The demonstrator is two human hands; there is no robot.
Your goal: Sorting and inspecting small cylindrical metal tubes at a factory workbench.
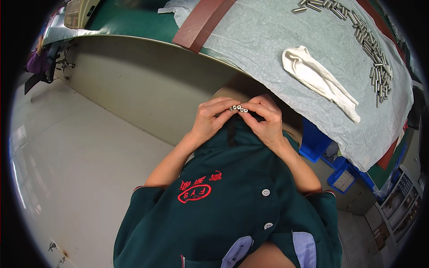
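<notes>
With a narrow fingertip grip, my left hand (pixel 210 117) and right hand (pixel 267 118) hold a row of metal cylinders (pixel 239 107) outside the near edge of the desk (pixel 138 23), where light, even pressure should, in my judgement, keep their round ends aligned.

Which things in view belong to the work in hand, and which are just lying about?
In the work:
Small metal cylinders, held between left hand and right hand
Probably the loose metal cylinders on the pale sheet

Apparently just lying about:
White cloth item
Reddish-brown bar
Blue bins below the sheet's edge
</notes>
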